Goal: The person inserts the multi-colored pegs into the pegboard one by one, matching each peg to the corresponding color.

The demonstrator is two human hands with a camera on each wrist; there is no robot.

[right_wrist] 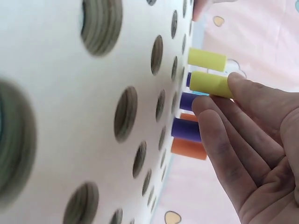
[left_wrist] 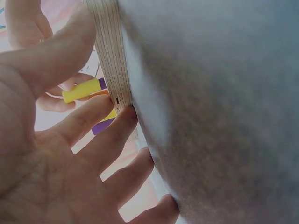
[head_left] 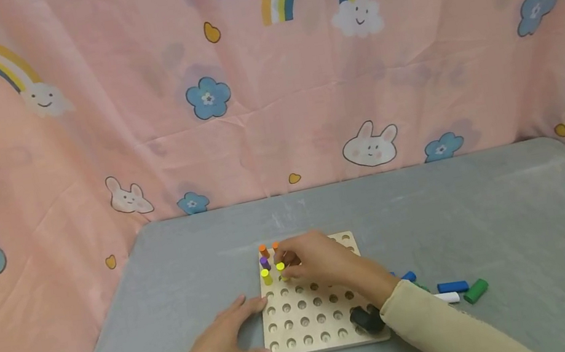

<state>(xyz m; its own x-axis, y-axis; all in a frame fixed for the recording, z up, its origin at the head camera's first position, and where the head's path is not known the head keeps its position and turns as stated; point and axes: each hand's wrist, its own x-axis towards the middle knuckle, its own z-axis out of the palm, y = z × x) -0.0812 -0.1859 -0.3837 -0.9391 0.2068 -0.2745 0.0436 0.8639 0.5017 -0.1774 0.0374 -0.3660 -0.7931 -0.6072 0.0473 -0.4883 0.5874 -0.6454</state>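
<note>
A pale wooden pegboard [head_left: 311, 312] with rows of round holes lies on the grey table. My right hand [head_left: 321, 260] pinches a yellow peg [right_wrist: 210, 85] between thumb and fingers, upright over the third row from the far edge. Left of it stands another yellow peg [head_left: 266, 277]. Farther back are purple pegs [right_wrist: 186, 129] and orange pegs [right_wrist: 188, 148], partly hidden by my right hand in the head view. My left hand [head_left: 221, 345] rests at the board's left side, fingers extended, with fingertips against its layered edge [left_wrist: 110, 51] in the left wrist view.
Right of the board, partly behind my right forearm, lie loose pegs: a blue peg [head_left: 452, 286], a green peg [head_left: 476, 291], a white peg [head_left: 447, 298] and others. A black object [head_left: 367, 319] by my right wrist overlaps the board's near right corner. A pink patterned curtain [head_left: 264, 135] hangs behind the table.
</note>
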